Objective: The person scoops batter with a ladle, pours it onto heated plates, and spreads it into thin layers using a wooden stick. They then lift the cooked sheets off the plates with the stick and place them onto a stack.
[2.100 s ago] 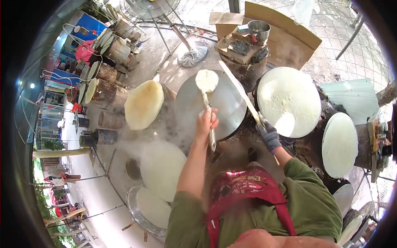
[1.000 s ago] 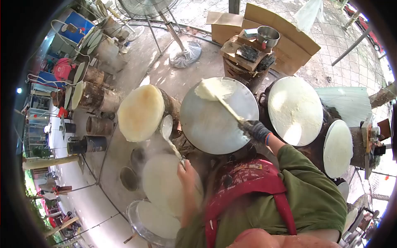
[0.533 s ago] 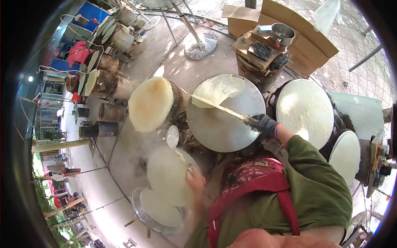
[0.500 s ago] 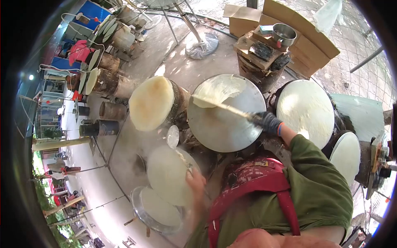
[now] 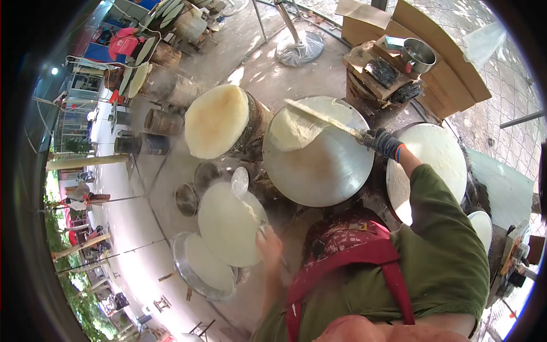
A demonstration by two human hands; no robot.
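Half a second on, gloved right hand (image 5: 386, 143) gripping long spatula (image 5: 325, 118), spreading batter (image 5: 293, 128) wider across steel griddle (image 5: 319, 154); left hand (image 5: 269, 246) holding ladle (image 5: 246, 194) beside it.

The gloved right hand (image 5: 386, 142) holds a long flat stick (image 5: 323, 118) over batter (image 5: 293, 128) at the round griddle's (image 5: 325, 171) far edge; the left hand (image 5: 269, 246) grips a ladle (image 5: 242, 188).
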